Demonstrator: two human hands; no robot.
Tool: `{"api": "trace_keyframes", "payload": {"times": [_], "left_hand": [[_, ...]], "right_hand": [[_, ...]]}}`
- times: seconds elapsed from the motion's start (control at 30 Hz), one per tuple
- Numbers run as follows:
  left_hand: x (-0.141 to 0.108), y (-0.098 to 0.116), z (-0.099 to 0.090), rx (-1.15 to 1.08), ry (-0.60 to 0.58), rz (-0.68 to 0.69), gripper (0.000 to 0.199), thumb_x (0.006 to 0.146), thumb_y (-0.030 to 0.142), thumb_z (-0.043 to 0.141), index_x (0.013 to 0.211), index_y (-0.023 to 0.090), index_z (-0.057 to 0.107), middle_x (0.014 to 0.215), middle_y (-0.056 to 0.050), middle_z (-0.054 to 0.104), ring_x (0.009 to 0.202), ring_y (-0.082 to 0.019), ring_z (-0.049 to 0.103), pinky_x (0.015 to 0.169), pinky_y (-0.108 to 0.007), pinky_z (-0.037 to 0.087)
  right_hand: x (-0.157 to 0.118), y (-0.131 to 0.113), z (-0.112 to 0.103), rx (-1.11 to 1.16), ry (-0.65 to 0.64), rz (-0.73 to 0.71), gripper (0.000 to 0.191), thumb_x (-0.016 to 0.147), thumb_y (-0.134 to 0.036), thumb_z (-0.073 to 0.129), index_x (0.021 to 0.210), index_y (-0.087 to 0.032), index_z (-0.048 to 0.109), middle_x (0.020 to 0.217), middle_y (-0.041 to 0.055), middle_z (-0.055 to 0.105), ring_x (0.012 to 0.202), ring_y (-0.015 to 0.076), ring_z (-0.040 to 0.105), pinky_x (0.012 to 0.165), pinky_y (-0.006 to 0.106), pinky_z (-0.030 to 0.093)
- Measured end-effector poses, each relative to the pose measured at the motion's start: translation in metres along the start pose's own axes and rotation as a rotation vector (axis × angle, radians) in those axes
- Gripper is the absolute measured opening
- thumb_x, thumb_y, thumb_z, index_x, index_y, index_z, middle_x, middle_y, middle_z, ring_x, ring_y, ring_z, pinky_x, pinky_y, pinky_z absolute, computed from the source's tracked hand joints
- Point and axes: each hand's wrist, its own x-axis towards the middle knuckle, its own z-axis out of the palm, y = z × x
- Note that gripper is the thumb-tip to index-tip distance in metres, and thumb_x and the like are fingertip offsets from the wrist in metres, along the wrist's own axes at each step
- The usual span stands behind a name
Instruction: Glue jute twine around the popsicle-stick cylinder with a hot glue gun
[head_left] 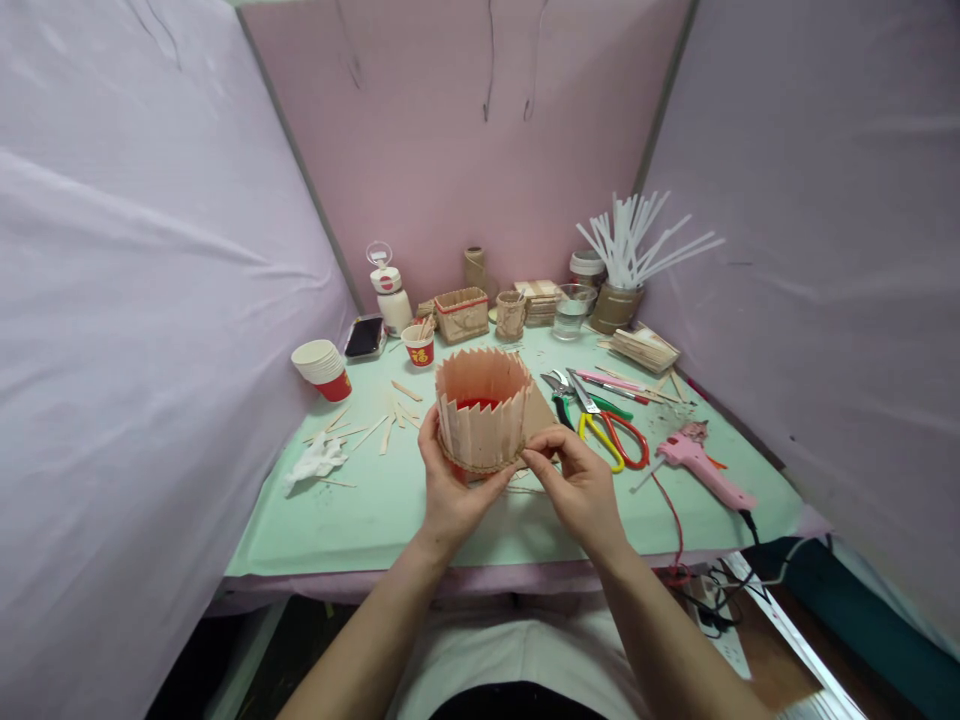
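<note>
A round container clad in upright wooden strips (484, 425), with a jagged top edge and a red inside, is held tilted above the table. Around its lower edge runs a thin twisted cord (480, 468). My left hand (454, 495) is wrapped round the container's left side and underside, its thumb along the bottom edge. At the right end of the cord, my right hand (574, 480) pinches with thumb and forefinger against the lower rim. Behind the container's right side a flat brown piece of board (541, 420) shows in part.
Pliers (559, 385), scissors (611, 440) and a pink glue gun (705, 470) with its cable lie to the right. Loose wooden strips (386, 432), crumpled tissue (316, 460) and stacked paper cups (322, 370) are at left. A glass of water (572, 315) stands behind.
</note>
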Motion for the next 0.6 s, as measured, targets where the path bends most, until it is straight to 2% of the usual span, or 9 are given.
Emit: {"api": "trace_keyframes", "payload": {"times": [0.17, 0.27, 0.33, 0.43, 0.53, 0.6], "left_hand": [[-0.001, 0.0, 0.0, -0.019, -0.024, 0.005, 0.103, 0.056, 0.027, 0.084, 0.138, 0.031, 0.023, 0.144, -0.011, 0.03, 0.131, -0.028, 0.039, 0.104, -0.04, 0.04], [0.0, -0.002, -0.001, -0.013, -0.019, -0.013, 0.103, 0.054, 0.027, 0.085, 0.138, 0.03, 0.024, 0.145, -0.011, 0.03, 0.133, -0.029, 0.036, 0.107, -0.043, 0.036], [0.002, -0.004, -0.003, -0.023, -0.009, -0.038, 0.104, 0.054, 0.027, 0.085, 0.139, 0.03, 0.024, 0.147, -0.011, 0.028, 0.135, -0.029, 0.034, 0.11, -0.043, 0.033], [0.006, -0.006, -0.008, -0.069, 0.003, -0.108, 0.103, 0.054, 0.027, 0.084, 0.139, 0.028, 0.025, 0.147, -0.012, 0.029, 0.136, -0.029, 0.033, 0.111, -0.043, 0.031], [0.011, -0.007, -0.01, -0.201, -0.017, -0.251, 0.094, 0.057, 0.03, 0.082, 0.135, 0.026, 0.03, 0.142, -0.012, 0.038, 0.131, -0.028, 0.041, 0.108, -0.042, 0.035], [0.014, -0.007, -0.009, -0.328, -0.026, -0.37, 0.084, 0.06, 0.031, 0.08, 0.13, 0.025, 0.036, 0.136, -0.01, 0.046, 0.125, -0.027, 0.047, 0.105, -0.043, 0.038]], "right_hand": [[0.0, -0.003, 0.0, -0.006, -0.018, 0.04, 0.009, 0.084, -0.024, 0.061, 0.076, -0.02, 0.059, 0.075, 0.0, 0.058, 0.072, 0.0134, 0.053, 0.068, 0.027, 0.041], [0.001, -0.004, -0.005, 0.028, 0.034, 0.075, 0.012, 0.085, -0.028, 0.059, 0.077, -0.02, 0.058, 0.075, 0.0001, 0.057, 0.07, 0.0131, 0.052, 0.066, 0.026, 0.042], [0.004, -0.001, -0.016, 0.012, 0.098, 0.086, 0.013, 0.085, -0.031, 0.058, 0.08, -0.02, 0.058, 0.077, 0.0008, 0.057, 0.071, 0.0136, 0.053, 0.066, 0.026, 0.043], [0.008, 0.013, -0.052, -0.216, 0.224, 0.063, 0.018, 0.085, -0.037, 0.056, 0.087, -0.019, 0.059, 0.084, 0.0039, 0.06, 0.078, 0.0169, 0.056, 0.073, 0.031, 0.045], [0.006, 0.04, -0.104, -0.702, 0.335, 0.117, 0.038, 0.079, -0.049, 0.057, 0.097, -0.015, 0.06, 0.096, 0.0129, 0.061, 0.089, 0.0256, 0.055, 0.081, 0.042, 0.043], [-0.002, 0.06, -0.138, -0.991, 0.301, 0.224, 0.053, 0.075, -0.054, 0.056, 0.103, -0.009, 0.059, 0.1, 0.0207, 0.059, 0.1, 0.035, 0.052, 0.088, 0.052, 0.038]]}}
